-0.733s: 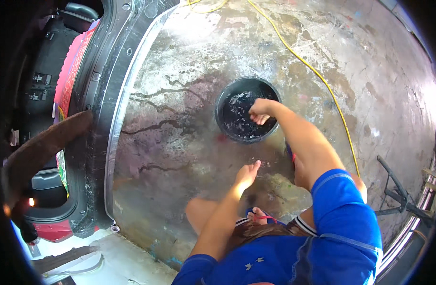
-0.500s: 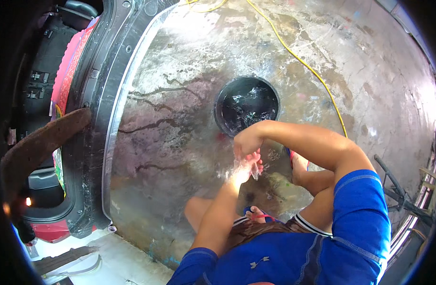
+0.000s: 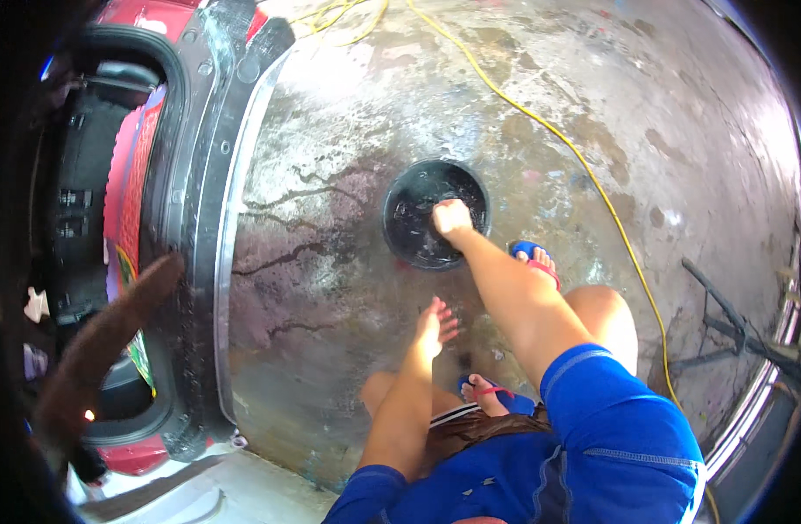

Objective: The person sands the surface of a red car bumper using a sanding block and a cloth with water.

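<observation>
A round black bucket with water in it stands on the floor in front of me. My right hand reaches over its rim, low inside the opening. Its fingers look curled into a fist, and whatever they may hold is hidden. Nearer to me, my left hand hovers above the wet floor with its fingers spread and nothing in it. It is apart from the bucket.
At the left is the open back of a red car, with dark trim. A yellow hose or cable curves over the stained floor. A dark metal frame lies at the right. My feet wear blue sandals.
My hands were together, with water splashing over them, just in front of the bucket. They have parted: the right moved forward into the bucket's opening, and the left drew slightly back with its fingers spread.
</observation>
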The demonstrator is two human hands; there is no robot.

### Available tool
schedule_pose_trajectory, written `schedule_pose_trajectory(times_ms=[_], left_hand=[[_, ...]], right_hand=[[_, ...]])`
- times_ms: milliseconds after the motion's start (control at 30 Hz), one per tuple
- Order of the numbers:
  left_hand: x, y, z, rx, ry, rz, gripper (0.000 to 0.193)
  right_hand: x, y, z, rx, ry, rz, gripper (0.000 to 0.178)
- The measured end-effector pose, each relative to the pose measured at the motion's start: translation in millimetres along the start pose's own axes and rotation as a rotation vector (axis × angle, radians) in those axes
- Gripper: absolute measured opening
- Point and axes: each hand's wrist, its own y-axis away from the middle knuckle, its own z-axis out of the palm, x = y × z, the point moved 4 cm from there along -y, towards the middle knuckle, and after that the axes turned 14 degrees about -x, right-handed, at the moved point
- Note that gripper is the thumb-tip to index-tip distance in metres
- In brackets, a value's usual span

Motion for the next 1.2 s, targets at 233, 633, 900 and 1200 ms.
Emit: schedule_pose_trajectory(times_ms=[233,633,900,1200], left_hand=[[148.1,130.1,80.9,0.038,1.030,0.171,0.084],[-60.9,245.8,145.7,0.234,-0.334,-0.183,0.081],[-24.2,310.2,211.3,0.304,-0.739,0.302,0.081],[211.0,583.1,207.7,0.201,-0.357,0.905,0.059]], right_hand=[[-221.0,220.0,-60.3,-0.468,-0.088,-0.173,0.040],[-115.7,448.5,-49.0,-0.369,0.097,0.337,0.062],[-22.8,504.6,-47.4,-0.175,-1.037,0.797,0.064],[-391.9,469.1,-145.6,-0.669,-0.142,-0.039,0.043]])
